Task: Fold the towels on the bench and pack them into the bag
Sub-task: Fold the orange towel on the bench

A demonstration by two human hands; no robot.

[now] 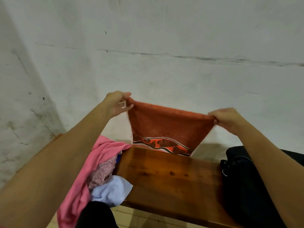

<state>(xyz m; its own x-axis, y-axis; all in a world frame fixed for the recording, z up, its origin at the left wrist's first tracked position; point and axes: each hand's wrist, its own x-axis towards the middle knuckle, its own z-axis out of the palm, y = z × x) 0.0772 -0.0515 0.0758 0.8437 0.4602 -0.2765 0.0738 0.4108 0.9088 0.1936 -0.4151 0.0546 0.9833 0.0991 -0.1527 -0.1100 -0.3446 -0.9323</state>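
An orange-red towel (166, 125) with a black, white and orange patterned band hangs in the air above the wooden bench (166, 175). My left hand (117, 102) pinches its upper left corner, and my right hand (227, 118) pinches its upper right corner. The top edge sags between them and the bottom hem hangs just above the bench's far edge. A heap of towels lies at the bench's left end: a pink towel (98, 155), a speckled pink one (103, 171) and a pale blue one (111, 190). A black bag (243, 183) sits at the right end.
A stained white wall (148, 46) stands right behind the bench. Pale floor tiles (148, 219) show below the bench's near edge. A dark garment or my knee (95, 214) is at the bottom left, under the pink towel's hanging part.
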